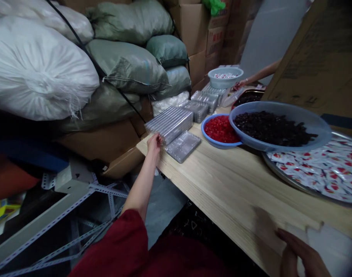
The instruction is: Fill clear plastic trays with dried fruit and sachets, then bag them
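My left hand reaches to the table's far left edge, its fingers closed at the near corner of a stack of clear plastic cases. How many cases it grips is hidden. Beside that stack lies a lower clear plastic case, flat on the wood. At the lower right my right hand hovers above the table, partly cut off by the frame. Its visible fingers are stretched out and apart, with nothing seen in them. A pale sheet-like item lies beside it.
A blue bowl of red pieces, a basin of dark pieces and a metal tray of small white-and-red packets stand on the wooden table. Another person's hand works at the back. Stuffed sacks line the left.
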A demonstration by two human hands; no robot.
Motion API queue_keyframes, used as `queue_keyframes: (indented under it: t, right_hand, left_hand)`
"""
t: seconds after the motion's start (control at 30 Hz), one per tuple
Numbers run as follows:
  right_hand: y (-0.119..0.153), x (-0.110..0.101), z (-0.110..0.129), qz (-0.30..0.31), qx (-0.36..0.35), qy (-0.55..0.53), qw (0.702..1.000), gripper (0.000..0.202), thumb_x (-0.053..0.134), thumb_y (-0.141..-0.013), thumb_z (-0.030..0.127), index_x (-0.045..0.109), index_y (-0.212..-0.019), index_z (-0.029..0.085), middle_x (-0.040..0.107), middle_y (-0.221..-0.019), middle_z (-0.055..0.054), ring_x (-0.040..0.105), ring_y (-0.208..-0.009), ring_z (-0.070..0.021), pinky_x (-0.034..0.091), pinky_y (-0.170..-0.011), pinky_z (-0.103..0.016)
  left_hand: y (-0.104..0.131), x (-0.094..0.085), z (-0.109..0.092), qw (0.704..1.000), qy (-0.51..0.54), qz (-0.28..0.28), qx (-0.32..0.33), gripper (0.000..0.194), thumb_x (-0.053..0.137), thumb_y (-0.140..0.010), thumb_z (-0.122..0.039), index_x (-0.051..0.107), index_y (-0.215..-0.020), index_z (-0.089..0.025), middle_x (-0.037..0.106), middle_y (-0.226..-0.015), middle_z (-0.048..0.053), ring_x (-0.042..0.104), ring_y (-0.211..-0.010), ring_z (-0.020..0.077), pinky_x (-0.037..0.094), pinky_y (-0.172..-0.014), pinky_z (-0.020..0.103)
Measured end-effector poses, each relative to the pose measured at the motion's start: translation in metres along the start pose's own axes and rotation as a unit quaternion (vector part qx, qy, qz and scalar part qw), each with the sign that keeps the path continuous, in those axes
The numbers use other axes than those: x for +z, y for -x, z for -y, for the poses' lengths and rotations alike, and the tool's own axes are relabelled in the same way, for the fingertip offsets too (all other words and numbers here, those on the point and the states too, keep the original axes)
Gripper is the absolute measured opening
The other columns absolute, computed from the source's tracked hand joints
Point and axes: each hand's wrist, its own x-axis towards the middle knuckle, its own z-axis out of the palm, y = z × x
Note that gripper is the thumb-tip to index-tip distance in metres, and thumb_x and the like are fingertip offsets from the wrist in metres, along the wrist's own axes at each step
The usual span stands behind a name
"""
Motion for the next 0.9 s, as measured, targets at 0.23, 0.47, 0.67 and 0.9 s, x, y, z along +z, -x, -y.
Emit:
queue_keyframes:
  t: [0.23, 0.47, 0.67, 0.9]
  right_hand:
    - [0.007, 0.011, 0.005, 0.046, -0.027, 0.007, 0.999, 0.033, 0.056, -0.097, 0.048, 0.073, -0.105, 0.021, 0.075, -0.109, -0.01, 0.071, -0.103, -0.0296, 0.054, -0.072, -0.035]
    - [0.01, 0.013, 0.002, 0.063, 0.002, 0.008, 0.998, 0.031, 0.055, -0.097, 0.044, 0.073, -0.105, 0.02, 0.074, -0.109, -0.009, 0.071, -0.102, -0.0275, 0.054, -0.073, -0.033]
    - [0.016, 0.027, -0.005, 0.096, 0.081, -0.055, 0.991, 0.036, 0.058, -0.094, 0.051, 0.073, -0.104, 0.02, 0.075, -0.109, -0.009, 0.07, -0.105, -0.0287, 0.055, -0.09, -0.039]
    - [-0.003, 0.073, 0.051, 0.197, 0.268, -0.403, 0.853, 0.057, 0.056, -0.097, 0.056, 0.049, -0.147, 0.028, 0.066, -0.136, -0.014, 0.072, -0.104, -0.0259, 0.06, -0.087, -0.045]
  left_hand:
    - [0.001, -0.006, -0.008, 0.999, -0.005, 0.012, 0.032, 0.017, 0.075, -0.069, -0.018, 0.059, -0.066, -0.017, 0.058, -0.058, -0.005, 0.051, -0.05, 0.0057, 0.041, -0.051, 0.016]
    - [0.023, -0.03, -0.005, 0.994, 0.022, 0.013, 0.105, 0.014, 0.07, -0.074, -0.022, 0.057, -0.07, -0.018, 0.054, -0.064, -0.006, 0.05, -0.056, 0.0062, 0.042, -0.058, 0.018]
    - [0.081, -0.022, -0.037, 0.976, 0.021, 0.068, 0.206, 0.013, 0.071, -0.08, -0.023, 0.059, -0.078, -0.02, 0.059, -0.084, -0.002, 0.054, -0.068, 0.007, 0.047, -0.07, 0.02]
    - [0.252, 0.021, 0.009, 0.935, -0.077, 0.342, 0.055, 0.019, 0.069, -0.088, -0.043, 0.061, -0.082, -0.026, 0.061, -0.107, 0.003, 0.059, -0.065, 0.0131, 0.053, -0.068, 0.034]
